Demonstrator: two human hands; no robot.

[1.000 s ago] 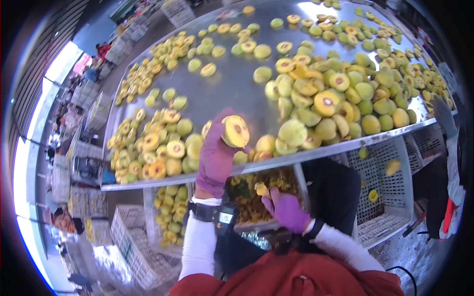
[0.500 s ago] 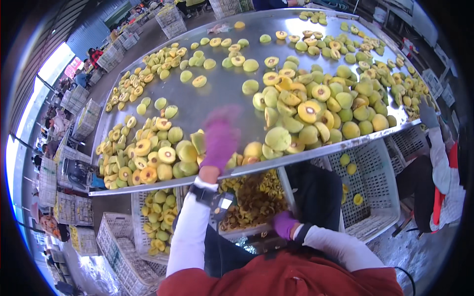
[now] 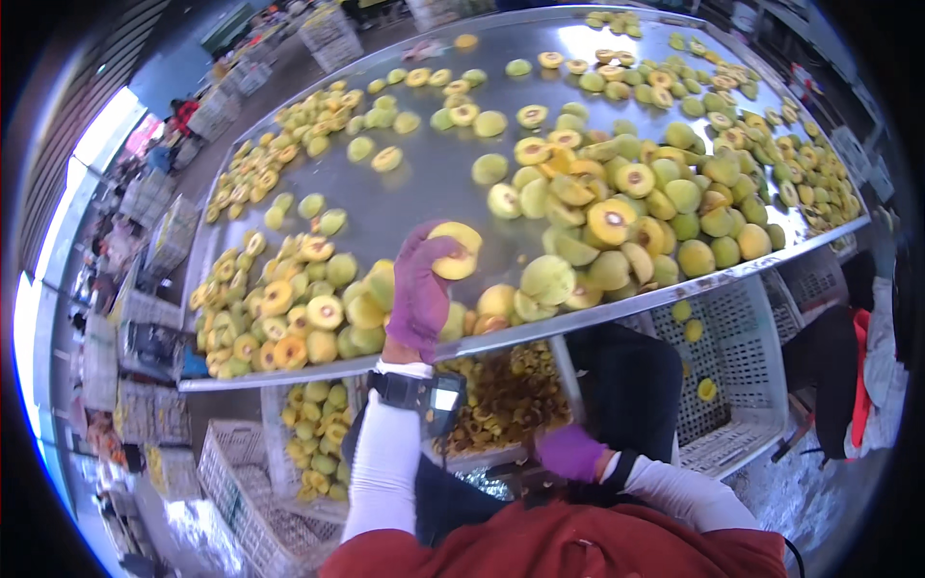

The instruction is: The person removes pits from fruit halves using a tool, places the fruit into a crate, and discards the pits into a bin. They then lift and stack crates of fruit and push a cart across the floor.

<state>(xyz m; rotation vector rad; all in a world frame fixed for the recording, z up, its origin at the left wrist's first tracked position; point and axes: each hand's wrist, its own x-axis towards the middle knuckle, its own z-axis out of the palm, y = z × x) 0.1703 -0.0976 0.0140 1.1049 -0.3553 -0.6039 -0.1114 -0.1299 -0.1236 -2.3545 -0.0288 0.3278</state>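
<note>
My left hand (image 3: 421, 294), in a purple glove, is raised just above the metal table (image 3: 385, 217). Its thumb and fingers pinch a yellow peach half (image 3: 456, 250). Close to its wrist lies a pile of halved peaches (image 3: 323, 310), some with the cut face up. On the right is a larger heap of peach halves (image 3: 617, 222). My right hand (image 3: 570, 453), gloved in purple too, rests low by my lap, beside a crate of brown and yellow peach scraps (image 3: 511, 409). Its fingers look curled; what they hold, if anything, is hidden.
Under the table's left edge stands a crate of peach halves (image 3: 318, 433), with a grey crate (image 3: 246, 472) beside it. A crate with a few pieces (image 3: 732, 356) stands to the right of my leg. Another person's sleeve (image 3: 879, 356) shows at the far right.
My left hand, blurred over the table before, now holds a peach half. My right hand stays low by the scrap crate. The view has shifted slightly.
</note>
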